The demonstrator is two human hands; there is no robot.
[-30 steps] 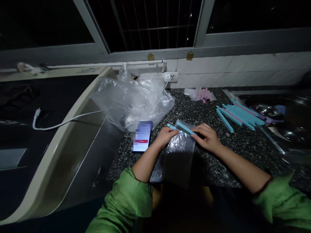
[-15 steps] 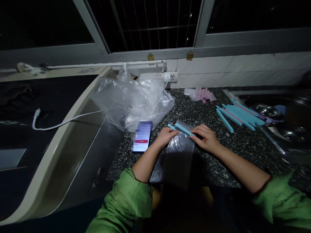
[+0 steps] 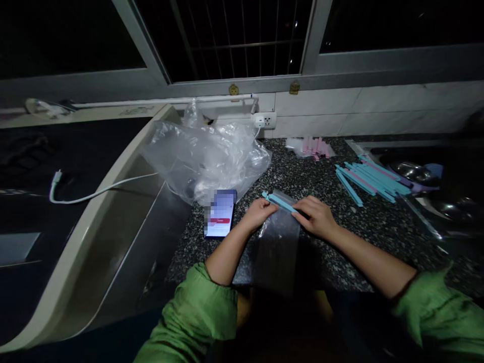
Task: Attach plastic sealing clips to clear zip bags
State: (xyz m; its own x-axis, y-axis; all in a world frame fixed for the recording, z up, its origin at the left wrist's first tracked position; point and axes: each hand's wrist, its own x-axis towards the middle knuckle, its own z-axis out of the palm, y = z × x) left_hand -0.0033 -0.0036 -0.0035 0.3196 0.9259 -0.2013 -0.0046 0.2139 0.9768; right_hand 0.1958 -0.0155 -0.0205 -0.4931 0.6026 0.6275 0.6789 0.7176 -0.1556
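Note:
A light-blue bag sealing clip (image 3: 283,203) lies across the upper part of a clear plastic bag (image 3: 278,247), which hangs down toward the counter's front edge. My left hand (image 3: 260,214) pinches the clip's left end and the bag beneath it. At the other end, my right hand (image 3: 315,216) is closed on the clip with thumb and fingers. A short stretch of the bag's film shows beyond the clip. Off to the right, several more blue clips (image 3: 372,181), with pink ones among them, lie in a loose pile.
Left of my hands lies a lit phone (image 3: 221,214). Behind it is a crumpled clear plastic bag (image 3: 212,156). Short pink clips (image 3: 316,146) rest near the tiled wall. A sink with metal bowls (image 3: 414,172) is at the right. A white cable (image 3: 102,191) crosses the pale appliance (image 3: 113,212).
My right hand has shifted slightly left with its end of the clip. At the left end, the gap between the clip's two parts has narrowed. My left hand has barely moved.

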